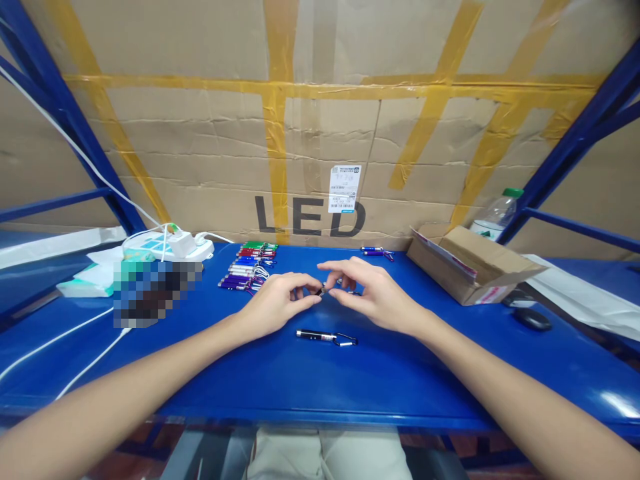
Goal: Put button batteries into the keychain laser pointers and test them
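Both hands pinched on 1 small light, mid-table.

Cardboard wall (320, 133) marked "LED" behind; blue table (350, 380) below; open box (470, 263) far right; power strip (170, 247) far left. Row of lights (247, 267) lies behind the left hand (280, 303), purple pair (377, 252) behind the right hand (373, 297). 1 black light (325, 337) lies loose just in front of both hands. The light (323, 289) sits between the 2 sets of fingertips, each clamped on 1 end, just above the table; mostly hidden, so its colour and state cannot be told. Judgement: keep it low over the table so a slipped part stays near, hold 1 end fixed and work the other, and keep wrists clear of the black light.
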Available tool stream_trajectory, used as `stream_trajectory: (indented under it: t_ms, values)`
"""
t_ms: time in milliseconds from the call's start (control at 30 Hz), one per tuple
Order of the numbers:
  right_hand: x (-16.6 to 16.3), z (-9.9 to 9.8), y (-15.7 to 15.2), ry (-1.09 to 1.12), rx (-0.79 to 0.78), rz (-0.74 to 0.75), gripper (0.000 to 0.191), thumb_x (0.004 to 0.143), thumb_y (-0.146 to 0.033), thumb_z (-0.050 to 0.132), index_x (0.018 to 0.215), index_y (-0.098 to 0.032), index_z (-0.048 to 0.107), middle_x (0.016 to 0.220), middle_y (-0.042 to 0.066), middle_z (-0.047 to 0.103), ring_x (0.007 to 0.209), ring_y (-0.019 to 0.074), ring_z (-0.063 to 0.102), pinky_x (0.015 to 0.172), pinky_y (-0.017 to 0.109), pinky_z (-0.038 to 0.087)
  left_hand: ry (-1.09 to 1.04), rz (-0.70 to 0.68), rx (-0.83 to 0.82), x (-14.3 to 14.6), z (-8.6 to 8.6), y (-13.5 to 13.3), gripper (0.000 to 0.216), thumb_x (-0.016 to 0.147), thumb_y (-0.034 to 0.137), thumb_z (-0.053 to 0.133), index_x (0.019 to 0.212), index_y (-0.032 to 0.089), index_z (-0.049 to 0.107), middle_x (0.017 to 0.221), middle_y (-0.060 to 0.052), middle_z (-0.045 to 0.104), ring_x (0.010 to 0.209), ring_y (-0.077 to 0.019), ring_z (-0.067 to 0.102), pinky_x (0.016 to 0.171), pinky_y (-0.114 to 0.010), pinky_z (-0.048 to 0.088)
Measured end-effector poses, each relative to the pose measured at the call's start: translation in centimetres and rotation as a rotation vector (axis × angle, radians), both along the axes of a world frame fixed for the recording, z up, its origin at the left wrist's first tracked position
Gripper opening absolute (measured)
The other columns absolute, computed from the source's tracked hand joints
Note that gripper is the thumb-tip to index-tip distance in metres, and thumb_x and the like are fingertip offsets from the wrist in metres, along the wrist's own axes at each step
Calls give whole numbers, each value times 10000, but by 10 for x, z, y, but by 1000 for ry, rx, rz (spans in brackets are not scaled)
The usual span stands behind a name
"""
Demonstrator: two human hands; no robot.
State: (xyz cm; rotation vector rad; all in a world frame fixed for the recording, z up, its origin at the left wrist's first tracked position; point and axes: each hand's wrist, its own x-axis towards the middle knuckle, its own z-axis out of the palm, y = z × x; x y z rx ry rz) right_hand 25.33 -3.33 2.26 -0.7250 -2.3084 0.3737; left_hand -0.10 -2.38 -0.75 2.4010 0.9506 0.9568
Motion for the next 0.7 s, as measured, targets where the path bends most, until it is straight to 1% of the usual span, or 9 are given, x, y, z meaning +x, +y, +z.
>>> stream_trajectory:
  t_ms: [167,300,467,567,700]
  values:
    - [-1,-1,-1,-35,25,9,396,1038,-220,622,1432,-264,634,1147,65,783,1018,236,679,907,406,573,3,17,-31,0,0,0,197,1021,359,694,1120,220,792,943,-15,788,753,-163,654,691,-267,494]
    - [0,-2,0,-59,28,9,414,1040,-207,619,1449,-266,615,1179,67,771,1058,241,674,922,408,573,-1,13,-19,0,-1,0,203,1020,365,698,1120,211,785,978,-27,789,760,-164,647,697,-272,495]
    - [1,-4,3,-55,27,13,416,1039,-194,627,1448,-265,612,1183,62,764,1009,224,673,921,393,573,11,4,10,1,0,-2,203,1031,362,684,1124,202,769,974,-31,774,761,-164,626,697,-278,485]
    - [0,-4,4,-22,22,5,381,1044,-207,641,1422,-254,632,1155,54,770,983,213,673,911,372,564,7,10,28,2,1,-4,211,1034,364,684,1149,200,751,985,-32,759,768,-163,608,702,-279,476]
    - [0,-3,5,18,27,7,348,1056,-215,639,1403,-241,648,1123,51,776,959,205,674,900,362,551,15,21,45,4,2,-8,206,1044,373,673,1151,207,730,942,-19,725,766,-163,588,708,-281,464]
